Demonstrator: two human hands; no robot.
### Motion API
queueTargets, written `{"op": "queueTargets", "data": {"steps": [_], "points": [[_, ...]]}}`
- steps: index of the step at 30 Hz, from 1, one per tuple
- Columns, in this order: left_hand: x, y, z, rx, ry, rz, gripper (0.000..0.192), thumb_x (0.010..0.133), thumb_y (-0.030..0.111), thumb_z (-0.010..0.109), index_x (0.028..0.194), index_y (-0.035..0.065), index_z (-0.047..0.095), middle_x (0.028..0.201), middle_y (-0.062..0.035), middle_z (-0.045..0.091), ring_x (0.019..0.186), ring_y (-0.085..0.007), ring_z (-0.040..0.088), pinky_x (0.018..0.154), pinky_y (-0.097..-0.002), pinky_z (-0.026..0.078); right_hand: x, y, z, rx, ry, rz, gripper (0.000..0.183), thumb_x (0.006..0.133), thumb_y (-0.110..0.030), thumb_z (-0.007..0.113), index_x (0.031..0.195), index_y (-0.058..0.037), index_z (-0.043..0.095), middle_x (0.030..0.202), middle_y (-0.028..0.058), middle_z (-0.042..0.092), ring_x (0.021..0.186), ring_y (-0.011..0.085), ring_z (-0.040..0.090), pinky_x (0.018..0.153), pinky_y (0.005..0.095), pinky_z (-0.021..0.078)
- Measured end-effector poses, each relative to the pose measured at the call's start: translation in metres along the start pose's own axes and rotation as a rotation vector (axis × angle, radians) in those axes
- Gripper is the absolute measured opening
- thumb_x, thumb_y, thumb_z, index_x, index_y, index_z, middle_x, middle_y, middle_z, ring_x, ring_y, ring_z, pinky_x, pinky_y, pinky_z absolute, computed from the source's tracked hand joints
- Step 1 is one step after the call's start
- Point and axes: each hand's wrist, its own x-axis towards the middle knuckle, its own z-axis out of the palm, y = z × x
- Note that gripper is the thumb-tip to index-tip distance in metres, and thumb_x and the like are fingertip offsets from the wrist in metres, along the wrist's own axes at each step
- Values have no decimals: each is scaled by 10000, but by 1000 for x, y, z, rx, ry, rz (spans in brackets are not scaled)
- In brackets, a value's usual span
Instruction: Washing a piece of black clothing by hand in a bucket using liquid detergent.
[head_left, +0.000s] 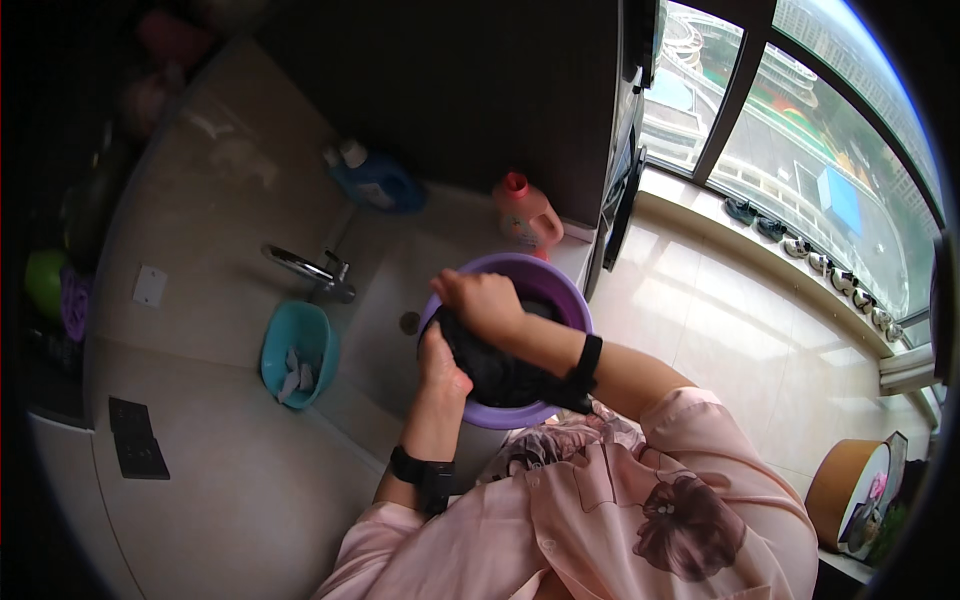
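Note:
Black wet-looking fabric (480, 356) fills much of a purple plastic basin (581, 307), whose inside is partly hidden by my arms. My right hand (484, 300) is curled over the upper part of the fabric, near the basin's far left rim. Just below it, my left hand (442, 364) grips the same fabric at the basin's left side, thumb side up. The two hands are close together, and the fingers under the fabric are hidden. The basin stands over the right part of a pale sink (375, 330).
Left of the sink's drain (409, 323) are a chrome faucet (311, 274) and a teal plastic container (274, 352) holding light cloths (296, 375). Behind stand a blue detergent bottle (382, 184) and a pink bottle (525, 217). Several shoes (817, 261) line the window ledge.

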Motion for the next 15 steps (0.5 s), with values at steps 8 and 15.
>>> {"op": "queueTargets", "data": {"steps": [8,15], "points": [[-5,14,-20,-56,78,-67,220,896,270,525,952,93,644,908,-84,669,825,-212,663,776,-348,543,-16,7,8,-17,-101,-193,274,894,-378,557,824,-115,594,566,104,605,483,298,618,420,407,483],[19,52,-72,162,-31,195,124,844,195,615,917,95,626,854,-54,641,784,-174,621,753,-305,503,-24,104,0,279,-131,150,259,883,-250,578,908,-1,511,913,239,614,849,419,593,743,501,458]]}}
